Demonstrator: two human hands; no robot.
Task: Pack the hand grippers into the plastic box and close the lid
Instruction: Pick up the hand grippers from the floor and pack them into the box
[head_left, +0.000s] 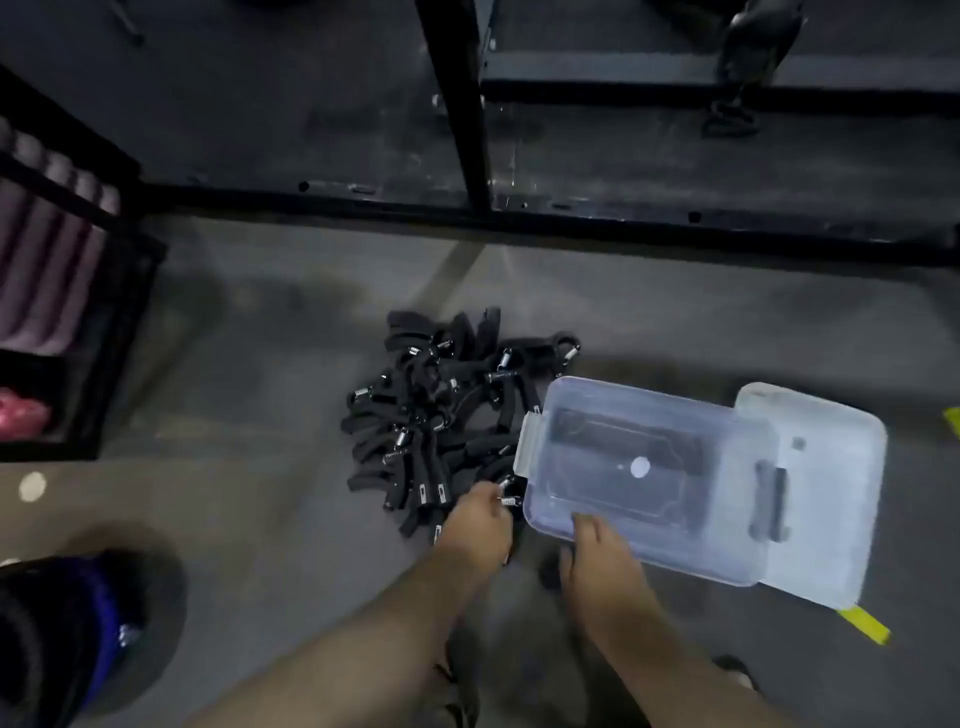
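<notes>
A heap of black hand grippers (441, 415) with bright metal coil springs lay on the grey floor (260, 519), touching the left end of a clear plastic box (675, 556); the box stood open, its lid (831, 493) hinged back flat on the floor at the right end, a dark latch (771, 501) showing on the lid and a pale latch (527, 444) hanging at the end nearest the heap; a dark shape showed through the box's bottom, but whether it was a gripper or the floor beneath could not be told. The left hand (480, 525) was at the near edge of the heap, its fingers curled around one hand gripper (508, 500) by its spring; the right hand (602, 561) lay against the near wall of the box, fingers fairly straight and close together with their tips at the rim; whether its thumb hooked the wall could not be told. A black metal rack frame (467, 104) crossed the floor behind the heap; rolled purple mats (47, 249) sat in a black stand at the left; a strip of yellow tape (865, 623) lay just beside the lid's near corner.
</notes>
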